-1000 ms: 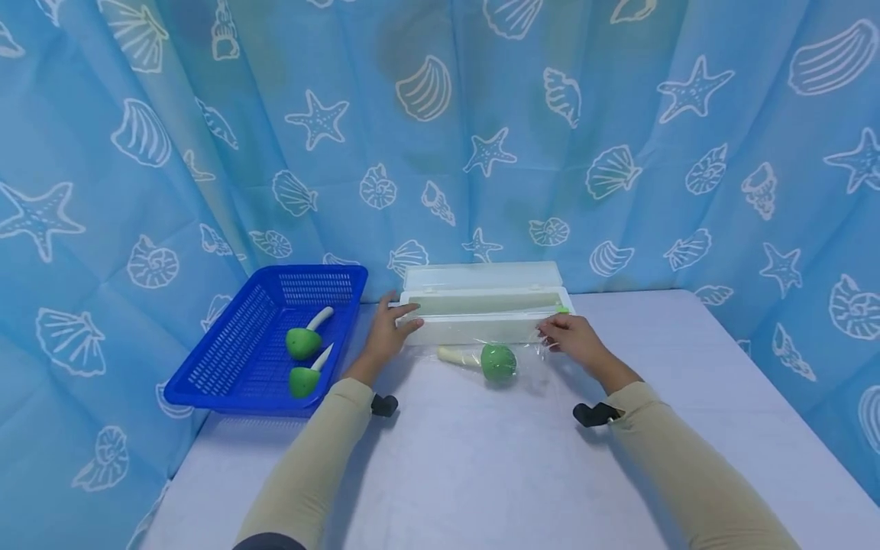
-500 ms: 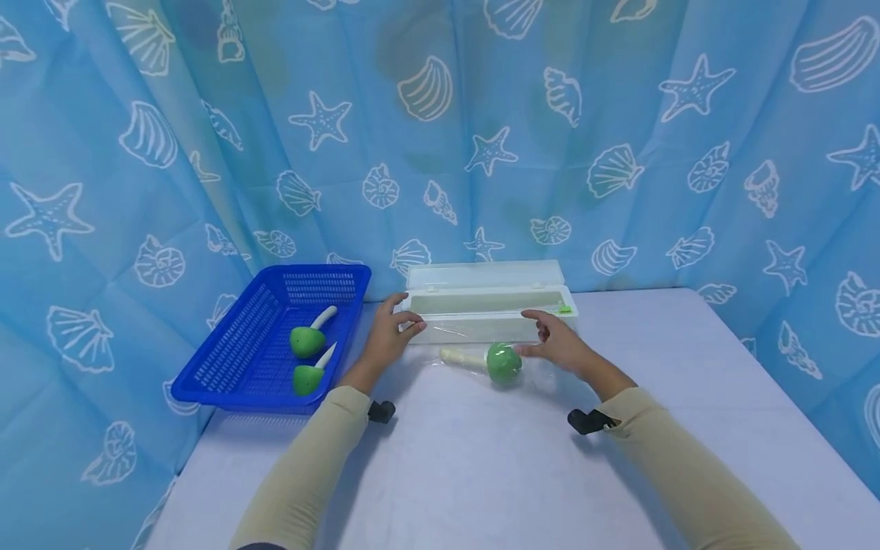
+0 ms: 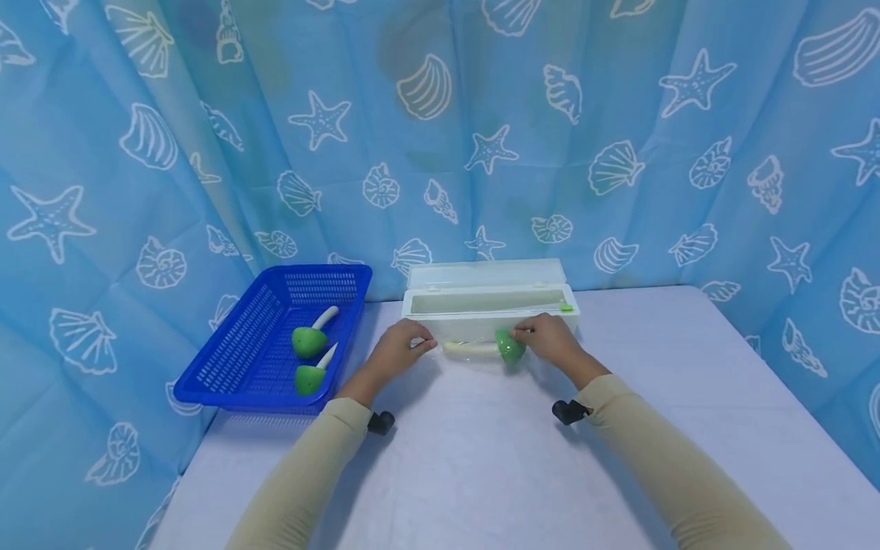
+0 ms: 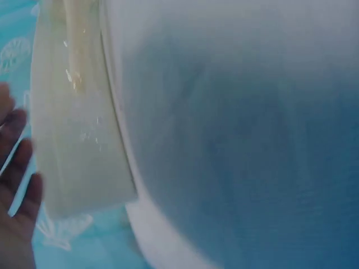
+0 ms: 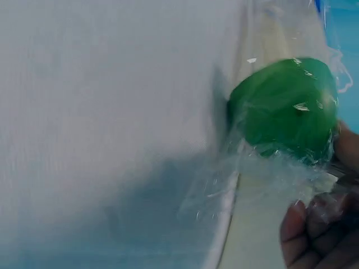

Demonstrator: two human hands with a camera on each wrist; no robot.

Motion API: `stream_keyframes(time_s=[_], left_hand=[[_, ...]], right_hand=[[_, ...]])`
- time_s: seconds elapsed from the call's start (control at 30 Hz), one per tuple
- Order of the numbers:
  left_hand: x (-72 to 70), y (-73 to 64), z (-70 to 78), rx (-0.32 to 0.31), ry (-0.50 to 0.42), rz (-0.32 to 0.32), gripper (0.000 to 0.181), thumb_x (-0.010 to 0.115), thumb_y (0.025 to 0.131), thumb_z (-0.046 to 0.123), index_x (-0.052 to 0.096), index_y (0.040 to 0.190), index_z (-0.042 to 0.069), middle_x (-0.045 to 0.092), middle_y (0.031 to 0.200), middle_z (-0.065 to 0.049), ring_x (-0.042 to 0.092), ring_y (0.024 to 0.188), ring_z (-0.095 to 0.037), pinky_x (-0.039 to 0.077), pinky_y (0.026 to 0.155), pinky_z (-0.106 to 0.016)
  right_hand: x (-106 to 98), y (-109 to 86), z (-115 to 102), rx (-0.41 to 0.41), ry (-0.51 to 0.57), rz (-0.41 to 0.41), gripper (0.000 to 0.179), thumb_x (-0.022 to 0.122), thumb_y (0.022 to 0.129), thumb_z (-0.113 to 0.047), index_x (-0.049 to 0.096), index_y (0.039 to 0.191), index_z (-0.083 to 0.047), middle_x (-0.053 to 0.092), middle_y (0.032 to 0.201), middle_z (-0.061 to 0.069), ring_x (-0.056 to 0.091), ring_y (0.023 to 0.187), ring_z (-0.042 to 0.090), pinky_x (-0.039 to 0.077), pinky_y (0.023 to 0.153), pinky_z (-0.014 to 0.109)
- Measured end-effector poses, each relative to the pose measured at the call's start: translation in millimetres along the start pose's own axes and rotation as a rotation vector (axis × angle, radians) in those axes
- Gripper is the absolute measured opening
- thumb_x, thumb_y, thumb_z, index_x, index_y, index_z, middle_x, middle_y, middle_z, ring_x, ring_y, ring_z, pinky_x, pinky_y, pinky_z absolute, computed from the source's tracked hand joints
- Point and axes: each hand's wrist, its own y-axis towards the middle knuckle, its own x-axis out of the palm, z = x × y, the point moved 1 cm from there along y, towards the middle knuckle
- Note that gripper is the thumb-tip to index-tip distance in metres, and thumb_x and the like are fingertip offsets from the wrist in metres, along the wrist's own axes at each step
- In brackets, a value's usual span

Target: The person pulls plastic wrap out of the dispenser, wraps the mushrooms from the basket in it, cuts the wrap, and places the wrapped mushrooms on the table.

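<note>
A toy mushroom (image 3: 510,347) with a green cap and cream stem lies sideways in clear cling film, before a long white film dispenser (image 3: 440,328). In the head view, my left hand (image 3: 397,350) brings thumb and index finger together at the film by the stem's end; its other fingers (image 4: 22,162) curve loosely in the left wrist view. My right hand (image 3: 552,341) pinches the film beside the cap (image 5: 289,106). Film bunches at its fingers (image 5: 294,221) in the right wrist view. The stem (image 4: 73,45) shows against the dispenser's front.
Left on the table stands a blue perforated basket (image 3: 227,401), holding two more green-capped mushrooms (image 3: 309,341). The dispenser's lid (image 3: 484,273) is raised, and a green slider (image 3: 566,307) sits at its right end. A shell-patterned blue curtain (image 3: 440,153) hangs behind.
The right hand has left the dispenser's right side and moved left to the cap. The left hand has come down to the stem's end. The wrapped mushroom has shifted nearer the dispenser.
</note>
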Motion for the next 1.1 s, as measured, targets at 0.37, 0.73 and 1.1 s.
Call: stream_keyframes(time_s=[0.37,0.73,1.1], left_hand=[[34.5,9.5,35.6,0.116,0.193,-0.527,0.019,0.061,0.097,0.021,0.063,0.078,0.016,0.051,0.069,0.007,0.046,0.062,-0.009,0.042,0.062,-0.027],[48.6,26.5,32.5,-0.269,-0.057,-0.444,0.031,0.049,0.101,0.019,0.043,0.130,0.008,0.066,0.088,-0.006,0.055,0.070,-0.018,0.047,0.068,-0.033],[54.1,25.2,36.1,-0.098,0.339,-0.322,0.023,0.076,0.085,0.031,0.075,0.101,0.014,0.062,0.087,0.003,0.055,0.080,-0.013,0.047,0.072,-0.028]], right_hand=[[-5.3,1.3,-12.2,0.023,-0.158,0.044,0.019,0.066,0.094,-0.026,0.075,0.100,-0.009,0.069,0.089,0.001,0.059,0.078,0.017,0.049,0.067,0.034],[-8.7,-2.5,-13.5,0.003,-0.185,0.091,0.029,0.069,0.092,-0.026,0.069,0.111,-0.004,0.066,0.108,0.013,0.060,0.101,0.029,0.049,0.085,0.044],[7.1,-1.0,-23.2,0.060,0.333,-0.127,0.037,0.055,0.100,-0.025,0.059,0.129,-0.001,0.063,0.098,0.011,0.063,0.076,0.021,0.054,0.068,0.035]])
